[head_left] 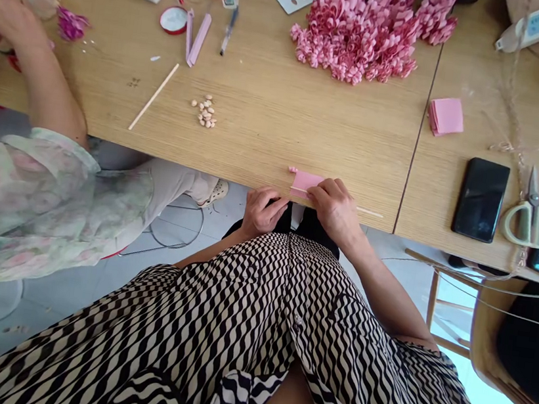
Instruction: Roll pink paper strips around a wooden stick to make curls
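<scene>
A small pink sheet (306,180) lies at the table's front edge, with a thin pale stick (370,212) across it. My right hand (333,204) is closed over the stick and the sheet's right part, fingertips pressed down. My left hand (263,211) is at the table edge just left of the sheet, its fingers curled together near the stick's left end; what they pinch, if anything, is too small to tell. A small curled pink piece (293,170) sits at the sheet's upper left corner.
Pale beads (206,113) and another stick (154,97) lie left. Curled pink pieces (361,32) are heaped at the back. Stacked pink sheets (446,116), a black phone (481,199) and scissors (532,217) lie right. Another person's arm (43,66) rests at the left.
</scene>
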Demonstrator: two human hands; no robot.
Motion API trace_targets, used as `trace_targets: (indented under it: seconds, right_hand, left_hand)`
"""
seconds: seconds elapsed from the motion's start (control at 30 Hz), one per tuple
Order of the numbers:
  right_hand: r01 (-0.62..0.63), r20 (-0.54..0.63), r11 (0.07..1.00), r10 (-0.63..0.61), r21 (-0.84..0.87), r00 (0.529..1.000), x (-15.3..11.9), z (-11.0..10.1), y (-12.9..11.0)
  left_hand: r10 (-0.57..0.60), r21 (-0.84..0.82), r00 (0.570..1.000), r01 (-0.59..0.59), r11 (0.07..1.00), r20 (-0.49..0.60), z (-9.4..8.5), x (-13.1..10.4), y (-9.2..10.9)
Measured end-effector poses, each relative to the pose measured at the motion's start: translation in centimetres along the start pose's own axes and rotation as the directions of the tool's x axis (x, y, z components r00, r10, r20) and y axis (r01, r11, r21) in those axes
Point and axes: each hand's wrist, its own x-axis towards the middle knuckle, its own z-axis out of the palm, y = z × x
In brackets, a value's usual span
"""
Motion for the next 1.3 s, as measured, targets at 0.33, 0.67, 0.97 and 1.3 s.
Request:
trace_targets:
  seconds: [0.33, 0.67, 0.97, 1.3]
  right_hand:
    - [0.021, -0.008, 0.999, -0.022, -0.028, 1.000, -0.2, 0.3, -0.6]
    - [0.032, -0.074, 0.999, -0.032, -0.006, 0.997, -1.0, 0.0, -0.9]
    - [0.027, -0.045, 0.999, -0.028, -0.029, 0.999, -1.6, 0.7, -0.8]
    - [0.020, -0.041, 1.000, -0.020, -0.006, 0.999, -1.7, 0.3, -1.0]
  left_hand:
    - [0.061, -0.017, 0.989, -0.064, 0.998, -0.138, 0.3, -0.1, 0.2]
    - [0.117, 0.006, 0.966, -0.119, 0.993, -0.229, 0.6, -0.3, 0.4]
    - [0.105, -0.014, 0.971, -0.111, 0.994, -0.216, 1.1, -0.5, 0.2]
    - [0.126, -0.027, 0.964, -0.136, 0.990, -0.232, 1.2, -0.5, 0.2]
